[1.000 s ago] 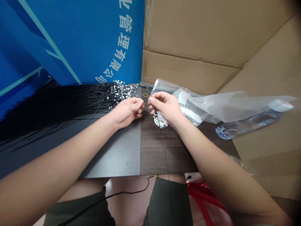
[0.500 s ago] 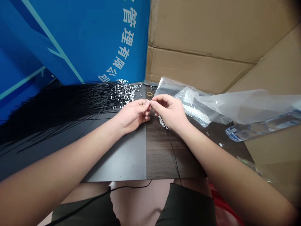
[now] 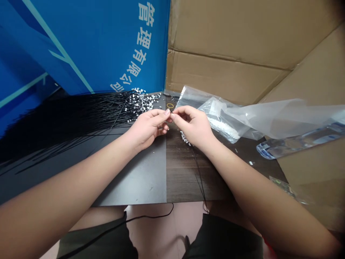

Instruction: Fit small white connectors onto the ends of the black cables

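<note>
My left hand [image 3: 151,126] is closed in a pinch, its thumb and forefinger on a small white connector that the fingertips mostly hide. Close against it, my right hand [image 3: 194,125] pinches a thin black wire [image 3: 171,112], a short dark length of which shows between the two hands. Below the right hand, black wires [image 3: 198,171] run down over the table's front edge. Small white connectors [image 3: 184,138] lie in a pile just under the right hand, which partly covers them.
A thick bundle of black wires [image 3: 67,115] with white connectors [image 3: 144,100] on its ends lies at left. Behind the hands is a yellow ring [image 3: 170,105]. Clear bags [image 3: 223,124] and a plastic bottle [image 3: 299,142] lie at right. Blue panel [image 3: 107,43] and cardboard [image 3: 229,32] stand behind.
The whole view has shifted slightly. Both hands stay together; a dark bit of wire now shows between the fingertips, where a white piece showed before.
</note>
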Tool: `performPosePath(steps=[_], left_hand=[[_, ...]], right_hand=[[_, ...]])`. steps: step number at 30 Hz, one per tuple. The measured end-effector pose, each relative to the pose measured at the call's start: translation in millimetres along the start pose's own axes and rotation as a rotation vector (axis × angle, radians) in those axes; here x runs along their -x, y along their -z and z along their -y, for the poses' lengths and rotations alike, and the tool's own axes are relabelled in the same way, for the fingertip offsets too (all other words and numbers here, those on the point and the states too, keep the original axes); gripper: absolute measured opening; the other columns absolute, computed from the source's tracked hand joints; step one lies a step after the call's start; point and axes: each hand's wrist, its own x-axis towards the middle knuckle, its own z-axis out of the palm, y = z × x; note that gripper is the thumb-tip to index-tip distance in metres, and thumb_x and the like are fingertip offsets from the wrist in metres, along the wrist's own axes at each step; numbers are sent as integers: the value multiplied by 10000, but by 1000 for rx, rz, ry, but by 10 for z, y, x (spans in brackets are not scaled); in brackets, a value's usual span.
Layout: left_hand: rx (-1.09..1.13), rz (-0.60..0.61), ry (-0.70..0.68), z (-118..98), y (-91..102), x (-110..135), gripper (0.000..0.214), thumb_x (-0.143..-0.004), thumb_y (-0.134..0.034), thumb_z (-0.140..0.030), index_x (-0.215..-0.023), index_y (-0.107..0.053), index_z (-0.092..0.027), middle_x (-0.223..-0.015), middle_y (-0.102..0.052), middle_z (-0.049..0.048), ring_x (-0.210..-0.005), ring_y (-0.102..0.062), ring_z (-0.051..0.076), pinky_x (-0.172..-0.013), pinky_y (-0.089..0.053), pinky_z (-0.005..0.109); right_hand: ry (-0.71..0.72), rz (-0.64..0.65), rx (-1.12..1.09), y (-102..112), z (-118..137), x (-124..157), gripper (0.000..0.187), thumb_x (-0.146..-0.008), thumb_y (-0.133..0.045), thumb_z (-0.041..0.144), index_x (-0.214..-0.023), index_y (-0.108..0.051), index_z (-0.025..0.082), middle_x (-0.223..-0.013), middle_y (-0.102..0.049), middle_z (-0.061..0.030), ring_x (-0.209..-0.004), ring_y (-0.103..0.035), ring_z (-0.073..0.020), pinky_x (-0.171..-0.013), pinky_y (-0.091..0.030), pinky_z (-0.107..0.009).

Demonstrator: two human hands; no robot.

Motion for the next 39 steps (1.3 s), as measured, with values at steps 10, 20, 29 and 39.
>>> performPosePath(steps=[10, 20, 29, 39], left_hand=[[-310, 43, -256, 6, 67, -20, 365, -825, -894, -505, -850, -729, -180, -768, -685, 16, -616, -608, 113, -591, -511, 259], [35, -92, 16, -69, -38, 27, 310, -779, -926, -383, -873, -715, -177, -868, -686, 5, -583, -531, 54, -500, -394, 186], [41, -52, 41, -62, -35, 48, 321, -803, -919, -408, -896, -728, -166, -907, -689, 19, -606, -538, 51, -513, -401, 180], [-42, -26, 28, -51, -25, 52, 306, -793, -914, -412, -888, -755, -168, -921, -717, 29, -631, -546, 58, -559, -405, 199]], right_hand=[[-189, -9, -231, -36, -24, -28, 207, -876, -809, 405, -892, -729, 214, -769, -712, 6, -624, -615, -122, -588, -554, -288], [-76, -68, -85, -53, -40, -23, 146, -913, -764, 358, -921, -761, 213, -838, -749, -8, -687, -643, -133, -684, -569, -319], [168, -101, 130, 1, -79, -12, 105, -963, -726, 304, -971, -802, 232, -955, -787, -22, -835, -696, -170, -804, -558, -354], [187, -74, 158, 8, -65, -8, 110, -980, -685, 297, -931, -752, 225, -913, -764, -17, -796, -664, -163, -758, -528, -341]])
